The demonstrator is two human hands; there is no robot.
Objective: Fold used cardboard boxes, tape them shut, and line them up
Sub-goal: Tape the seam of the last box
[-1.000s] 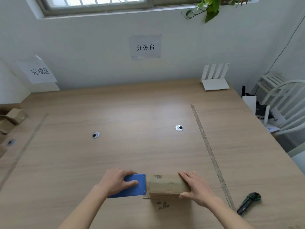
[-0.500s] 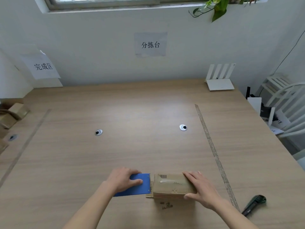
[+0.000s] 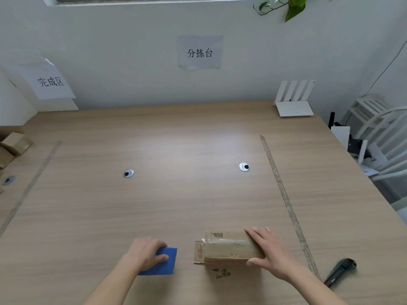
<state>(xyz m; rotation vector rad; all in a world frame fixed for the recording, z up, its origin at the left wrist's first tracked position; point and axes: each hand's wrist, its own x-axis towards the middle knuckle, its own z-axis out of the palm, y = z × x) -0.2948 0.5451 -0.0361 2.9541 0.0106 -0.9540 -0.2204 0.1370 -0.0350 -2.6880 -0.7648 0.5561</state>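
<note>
Cardboard box [image 3: 229,248] lies on the counter [image 3: 176,205] under the right hand [image 3: 269,254], whose straight fingers press its top while the thumb touches its near edge. Just left of it, apart, the left hand [image 3: 146,254] grips a blue scraper [image 3: 166,261]. Right of the right hand lies a utility knife [image 3: 340,271]. Farther off, a tape strip [image 3: 284,194] runs away.
</note>
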